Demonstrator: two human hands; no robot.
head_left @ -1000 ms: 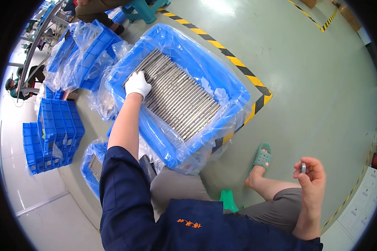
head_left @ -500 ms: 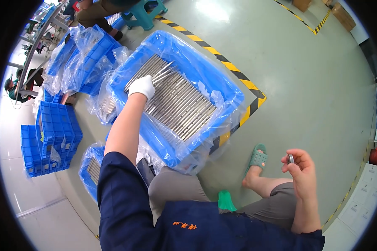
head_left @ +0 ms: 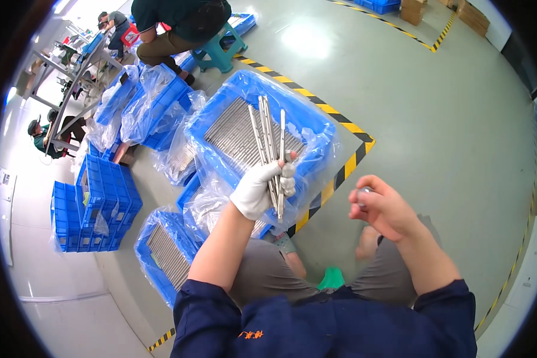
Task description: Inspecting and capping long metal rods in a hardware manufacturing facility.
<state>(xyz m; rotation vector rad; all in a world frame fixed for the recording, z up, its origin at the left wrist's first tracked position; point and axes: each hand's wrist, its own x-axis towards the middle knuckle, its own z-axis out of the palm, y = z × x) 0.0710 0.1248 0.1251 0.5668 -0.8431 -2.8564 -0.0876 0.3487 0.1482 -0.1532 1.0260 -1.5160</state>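
My left hand (head_left: 255, 194), in a white glove with some fingertips bare, is wrapped around several thin metal rods (head_left: 267, 131). They point up and fan slightly apart above the near part of a blue crate (head_left: 325, 128) lined with clear plastic. Rows of similar metal rods (head_left: 230, 132) lie side by side inside it. To the right, my bare right hand (head_left: 391, 209) is closed in a pinch on a small metal ring (head_left: 366, 190), mostly covered by the fingers. The two hands are apart.
A smaller lined crate of rods (head_left: 167, 253) stands at the near left, with stacked blue crates (head_left: 110, 203) beyond. At the far left a person (head_left: 179, 30) sits by a teal stool (head_left: 221, 56). Striped floor tape (head_left: 353, 161) runs along the crate's right.
My left hand has lifted rods out of the crate and come back toward me and right. My right hand has moved up and left, still pinching the ring. The view has shifted.
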